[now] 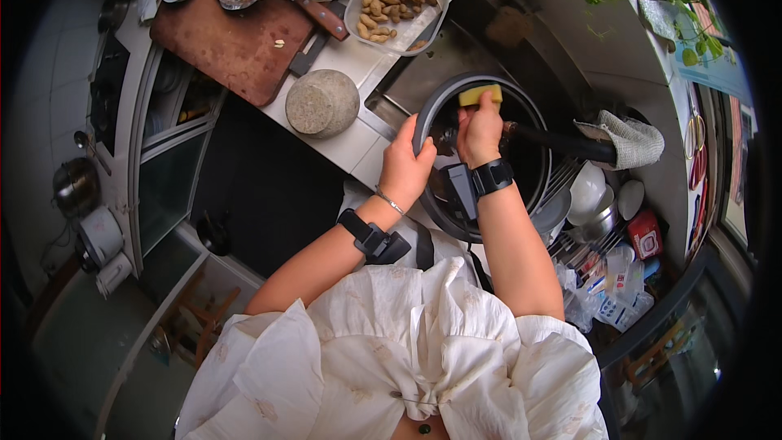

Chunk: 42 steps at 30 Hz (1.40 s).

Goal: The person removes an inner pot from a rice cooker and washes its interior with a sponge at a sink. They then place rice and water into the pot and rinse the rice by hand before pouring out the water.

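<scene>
Over the sink, a large round dark wok or pan [449,87] is tilted, its grey rim facing up. My left hand [408,156] grips the rim on its left side, the thumb over the edge. Inside the pan, my right hand [481,134] holds a yellow sponge [479,95] near the far inner wall. The pan's dark handle [562,142], with a light cloth [632,140] over its end, extends to the right. Shadow and my right wrist hide part of the pan's inside.
A round stone [322,104] sits on the tiled counter beside a wooden cutting board [232,43] and a knife [324,17]. Peanuts fill part of a plastic container [435,24] behind the sink. Bowls [588,189] stand in a rack at right, near plastic bags [623,299].
</scene>
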Available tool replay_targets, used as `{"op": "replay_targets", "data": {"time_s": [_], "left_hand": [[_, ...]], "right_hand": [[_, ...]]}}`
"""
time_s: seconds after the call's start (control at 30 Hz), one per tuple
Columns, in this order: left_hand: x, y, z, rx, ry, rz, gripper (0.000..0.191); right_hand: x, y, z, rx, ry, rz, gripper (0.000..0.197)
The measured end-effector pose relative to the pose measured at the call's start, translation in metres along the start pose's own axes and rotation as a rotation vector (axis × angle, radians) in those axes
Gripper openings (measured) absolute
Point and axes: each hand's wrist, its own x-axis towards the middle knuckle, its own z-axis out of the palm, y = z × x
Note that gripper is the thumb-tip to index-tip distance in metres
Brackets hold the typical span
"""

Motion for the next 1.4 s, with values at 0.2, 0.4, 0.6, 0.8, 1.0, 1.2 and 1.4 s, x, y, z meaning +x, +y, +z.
{"op": "replay_targets", "data": {"time_s": [0.2,0.4,0.6,0.8,1.0,1.2,1.4], "left_hand": [[0.0,-0.008,-0.003,-0.011,0.002,0.055,0.042],[0.001,-0.012,-0.007,-0.052,-0.052,0.081,0.04],[0.0,-0.014,-0.012,-0.091,-0.014,0.12,0.035],[0.007,-0.013,-0.009,-0.173,0.026,0.033,0.034],[0.008,-0.006,-0.011,-0.026,0.04,0.119,0.036],[0.017,-0.005,-0.015,-0.031,-0.052,0.068,0.034],[0.011,0.006,-0.015,0.035,-0.022,-0.077,0.033]], "right_hand": [[-0.027,-0.003,-0.007,-0.604,-0.274,0.123,0.032],[0.026,0.007,0.005,-0.206,0.303,-0.022,0.043],[-0.039,0.003,0.004,-0.648,-0.206,0.104,0.037],[-0.092,-0.022,-0.061,-1.009,-0.879,0.298,0.039],[-0.047,-0.065,-0.118,-2.051,-1.181,0.222,0.037],[0.026,-0.053,-0.124,-2.702,-1.083,-0.876,0.038],[0.011,-0.061,-0.14,-2.556,-1.144,-1.117,0.036]]}}
